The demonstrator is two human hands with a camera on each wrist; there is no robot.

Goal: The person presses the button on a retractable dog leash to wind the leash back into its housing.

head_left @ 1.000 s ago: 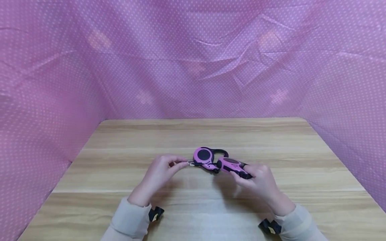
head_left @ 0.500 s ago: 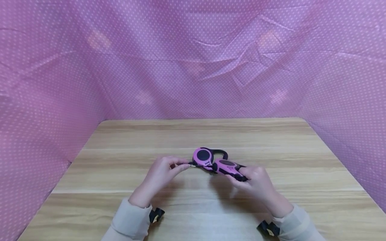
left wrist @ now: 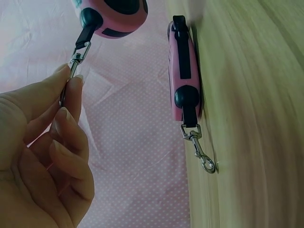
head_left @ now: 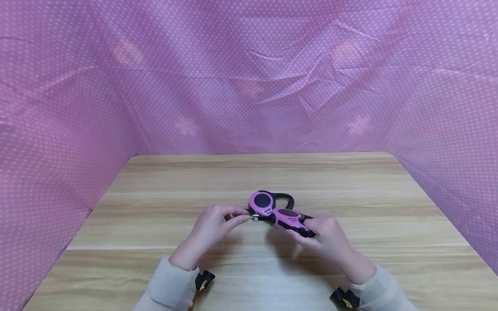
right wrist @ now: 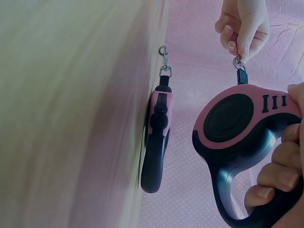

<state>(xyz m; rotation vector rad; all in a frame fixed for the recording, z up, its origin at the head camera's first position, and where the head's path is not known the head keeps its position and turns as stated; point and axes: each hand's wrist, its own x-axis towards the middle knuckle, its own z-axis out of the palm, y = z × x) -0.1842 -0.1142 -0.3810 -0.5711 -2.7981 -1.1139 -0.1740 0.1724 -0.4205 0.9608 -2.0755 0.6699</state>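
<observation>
Your right hand (head_left: 328,233) grips the pink retractable leash (head_left: 289,217) above the table's (head_left: 350,181) middle; your left hand (head_left: 215,226) pinches its metal clip (head_left: 255,217). The clip has drawn closer to the housing, so the cord has retracted. A second leash (head_left: 263,201) lies just behind.

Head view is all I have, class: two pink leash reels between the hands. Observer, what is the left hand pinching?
Observer: The left hand pinches the metal snap clip on the short black strap of the held leash, thumb against forefinger.
Operator: How does the right hand grip that reel?
Observer: The right hand has its fingers curled through the reel's black handle loop.
Operator: And the other reel?
Observer: The second leash lies flat on the table, untouched; its own clip rests on the wood.
</observation>
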